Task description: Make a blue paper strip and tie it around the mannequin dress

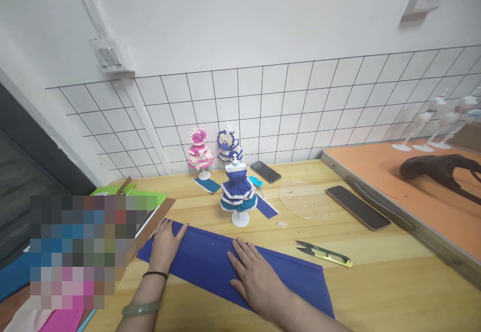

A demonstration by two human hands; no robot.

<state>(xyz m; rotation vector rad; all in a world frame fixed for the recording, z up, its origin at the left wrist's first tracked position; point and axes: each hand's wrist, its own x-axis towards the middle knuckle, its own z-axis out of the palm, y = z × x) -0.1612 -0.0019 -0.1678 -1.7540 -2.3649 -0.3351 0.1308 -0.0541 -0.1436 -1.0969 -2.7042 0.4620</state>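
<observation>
Well, the blue sheet (205, 254) lies flat on the bench (379, 292), just on the near side of the little blue dress (237, 184) on its stand. Both hands are on the sheet. The left hand (164, 244) is left of the dress, near the sheet's far corner, with its fingers flat and its thumb stuck out to the side. The right hand (252, 273) is straight in front of the dress, palm down, with its fingers spread a little. No fingers pinch anything.

A line that looks like a fold runs along the sheet's edge nearest the dress. If one hand pushes harder than the other, the sheet could slip and that line could go crooked. If the hands push toward each other, the sheet could bunch up. A big push away could bump the dress's white foot, because it is so near, and tip the dress over.

The snips (325, 255) sit to the right of the dress and nearer. Their points face the sheet, so a sideways slide might snag it.
</observation>
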